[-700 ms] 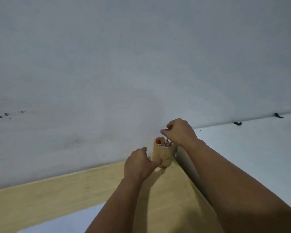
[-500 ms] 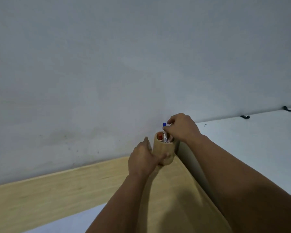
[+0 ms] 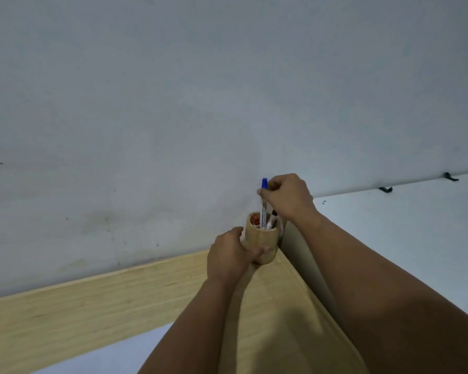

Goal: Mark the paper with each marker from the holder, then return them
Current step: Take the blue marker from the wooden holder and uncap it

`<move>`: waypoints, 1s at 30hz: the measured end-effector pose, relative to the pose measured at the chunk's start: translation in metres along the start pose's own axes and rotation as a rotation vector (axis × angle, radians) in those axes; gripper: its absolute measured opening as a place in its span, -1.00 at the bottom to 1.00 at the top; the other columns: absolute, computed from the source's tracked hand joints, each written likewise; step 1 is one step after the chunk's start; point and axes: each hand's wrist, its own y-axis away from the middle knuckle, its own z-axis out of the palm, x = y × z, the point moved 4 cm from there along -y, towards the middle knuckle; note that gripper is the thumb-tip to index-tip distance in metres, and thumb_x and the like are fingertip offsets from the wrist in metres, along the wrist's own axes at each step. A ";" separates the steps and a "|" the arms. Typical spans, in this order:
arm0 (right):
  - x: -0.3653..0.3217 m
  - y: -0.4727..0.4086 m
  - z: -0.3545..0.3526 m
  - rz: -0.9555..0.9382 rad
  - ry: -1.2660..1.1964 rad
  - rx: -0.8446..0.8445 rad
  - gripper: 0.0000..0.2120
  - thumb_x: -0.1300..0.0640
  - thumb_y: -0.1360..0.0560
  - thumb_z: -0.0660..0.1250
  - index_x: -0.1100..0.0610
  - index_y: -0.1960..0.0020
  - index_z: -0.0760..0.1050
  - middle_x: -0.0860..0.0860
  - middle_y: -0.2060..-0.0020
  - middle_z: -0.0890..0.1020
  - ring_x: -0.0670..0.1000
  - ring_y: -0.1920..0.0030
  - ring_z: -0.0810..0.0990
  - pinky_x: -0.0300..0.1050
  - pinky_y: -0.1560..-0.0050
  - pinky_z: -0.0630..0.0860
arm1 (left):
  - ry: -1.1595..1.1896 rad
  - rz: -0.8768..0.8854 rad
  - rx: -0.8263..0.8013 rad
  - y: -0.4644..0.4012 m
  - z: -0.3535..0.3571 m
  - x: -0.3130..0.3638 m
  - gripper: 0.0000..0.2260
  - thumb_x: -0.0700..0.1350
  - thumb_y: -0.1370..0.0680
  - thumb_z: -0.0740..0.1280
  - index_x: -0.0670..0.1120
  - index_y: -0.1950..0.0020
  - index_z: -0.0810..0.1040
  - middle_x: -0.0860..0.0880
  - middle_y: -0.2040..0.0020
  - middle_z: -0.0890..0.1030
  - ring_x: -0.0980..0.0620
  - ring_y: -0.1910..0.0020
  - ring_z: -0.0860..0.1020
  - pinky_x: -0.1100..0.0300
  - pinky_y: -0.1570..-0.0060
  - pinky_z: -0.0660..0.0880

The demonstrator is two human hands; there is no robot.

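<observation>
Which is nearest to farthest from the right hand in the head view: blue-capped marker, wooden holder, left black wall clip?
1. Blue-capped marker, pinched in the right hand.
2. Wooden holder, just below, gripped by the left hand.
3. Black wall clip, far right along the wall.

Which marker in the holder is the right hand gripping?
The blue-capped marker: the right hand pinches it near its cap, partly above the wooden holder. The red-capped and black-tipped ones sit lower, untouched.

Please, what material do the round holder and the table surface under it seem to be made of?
The holder looks like bamboo or light wood, matt: tan, with faint grain and a waist-like groove. The table looks like pale wood or wood-look laminate, smooth with a low sheen: long straight grain lines show, but the picture cannot settle which.
</observation>
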 end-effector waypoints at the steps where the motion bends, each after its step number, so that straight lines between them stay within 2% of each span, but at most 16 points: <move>1: -0.008 0.003 -0.013 -0.027 -0.060 0.036 -0.86 0.01 -0.58 0.52 0.08 0.04 0.71 -0.01 0.14 0.72 0.08 0.02 0.70 0.06 -0.17 0.59 | -0.030 -0.002 0.006 0.001 -0.009 0.002 -0.38 0.28 -0.38 0.53 -0.13 -0.24 0.62 -0.09 -0.14 0.71 -0.09 -0.10 0.66 -0.05 -0.06 0.62; 4: -0.037 0.018 -0.051 -0.095 -0.213 0.138 -0.83 0.09 -0.60 0.49 0.20 0.01 0.74 0.09 0.15 0.77 0.12 0.07 0.72 -0.04 -0.07 0.59 | -0.109 0.006 0.043 0.007 -0.048 0.012 -0.43 0.24 -0.48 0.45 -0.08 -0.36 0.60 -0.05 -0.26 0.68 -0.05 -0.22 0.63 0.01 -0.17 0.58; 6: -0.056 0.032 -0.067 -0.132 -0.302 0.153 -0.85 0.10 -0.62 0.47 0.19 -0.01 0.74 0.13 0.11 0.79 0.15 0.00 0.75 0.02 -0.16 0.63 | -0.132 0.017 0.084 0.015 -0.081 0.018 -0.50 0.22 -0.52 0.40 -0.04 -0.35 0.61 0.01 -0.28 0.67 -0.01 -0.24 0.62 0.02 -0.19 0.57; 8: -0.075 0.049 -0.074 -0.169 -0.393 0.120 -0.87 0.11 -0.63 0.45 0.14 0.00 0.73 0.12 0.14 0.78 0.20 0.03 0.76 0.11 -0.18 0.67 | -0.157 0.019 0.117 0.028 -0.116 0.024 -0.58 0.18 -0.55 0.37 -0.03 -0.30 0.64 0.04 -0.25 0.69 -0.01 -0.23 0.63 0.02 -0.18 0.57; 10: -0.092 0.073 -0.068 -0.163 -0.509 0.015 -0.87 0.10 -0.67 0.42 0.11 -0.10 0.72 0.12 0.14 0.73 0.17 0.17 0.73 0.10 -0.08 0.70 | -0.179 0.018 0.152 0.045 -0.154 0.029 -0.63 0.16 -0.57 0.33 -0.02 -0.26 0.66 0.06 -0.19 0.71 -0.02 -0.20 0.63 0.04 -0.15 0.57; 12: -0.106 0.105 -0.053 -0.135 -0.579 -0.121 -0.84 0.09 -0.70 0.38 0.05 -0.23 0.69 0.09 0.12 0.66 0.06 0.25 0.63 -0.01 0.08 0.68 | -0.204 0.014 0.197 0.068 -0.192 0.030 -0.67 0.17 -0.59 0.29 0.00 -0.18 0.68 0.06 -0.11 0.72 -0.04 -0.14 0.64 0.07 -0.07 0.56; 15: -0.119 0.153 -0.013 -0.100 -0.578 -0.290 -0.73 0.15 -0.73 0.31 0.08 -0.38 0.64 0.03 0.10 0.62 0.00 0.22 0.55 -0.13 0.14 0.55 | -0.244 -0.022 0.242 0.107 -0.239 0.018 -0.64 0.19 -0.64 0.20 -0.04 0.02 0.64 -0.01 0.05 0.70 -0.12 0.01 0.63 0.08 0.08 0.48; 18: -0.128 0.203 0.034 -0.087 -0.586 -0.485 -0.73 0.23 -0.66 0.39 0.12 -0.34 0.67 0.05 0.00 0.70 0.01 0.13 0.65 -0.15 0.13 0.56 | -0.255 -0.101 0.234 0.150 -0.273 -0.009 -0.49 0.33 -0.62 0.07 -0.05 0.19 0.51 -0.02 0.19 0.67 -0.12 0.14 0.66 0.00 0.08 0.57; 21: -0.143 0.254 0.071 -0.099 -0.646 -0.648 -0.81 0.21 -0.60 0.50 0.15 -0.20 0.74 0.18 -0.03 0.77 0.00 0.12 0.72 -0.16 0.14 0.57 | -0.244 -0.170 0.126 0.191 -0.294 -0.040 -0.39 0.41 -0.59 0.04 -0.08 0.19 0.55 -0.07 0.22 0.68 -0.14 0.16 0.65 -0.07 0.06 0.61; 25: -0.163 0.299 0.108 -0.106 -0.702 -0.797 -0.81 0.17 -0.64 0.47 0.08 -0.23 0.74 0.17 -0.11 0.79 -0.03 0.15 0.70 -0.16 0.15 0.59 | -0.101 -0.200 0.004 0.228 -0.311 -0.076 -0.51 0.25 -0.66 0.16 -0.09 0.02 0.67 -0.11 0.27 0.58 -0.21 0.19 0.66 -0.11 0.12 0.68; 27: -0.170 0.312 0.121 -0.112 -0.717 -0.848 -0.81 0.17 -0.65 0.45 0.08 -0.24 0.73 0.16 -0.05 0.81 -0.04 0.16 0.68 -0.18 0.16 0.57 | -0.017 -0.253 0.015 0.240 -0.320 -0.090 -0.55 0.18 -0.68 0.19 -0.15 -0.04 0.68 -0.09 0.26 0.52 -0.09 0.26 0.56 -0.02 0.21 0.65; 30: -0.179 0.323 0.137 -0.109 -0.731 -0.892 -0.82 0.20 -0.61 0.49 0.10 -0.20 0.74 0.07 -0.01 0.81 -0.07 0.18 0.70 -0.21 0.16 0.59 | 0.131 -0.341 0.003 0.253 -0.328 -0.106 -0.61 0.12 -0.69 0.19 -0.14 0.02 0.63 -0.07 0.26 0.47 0.05 0.35 0.44 0.11 0.31 0.55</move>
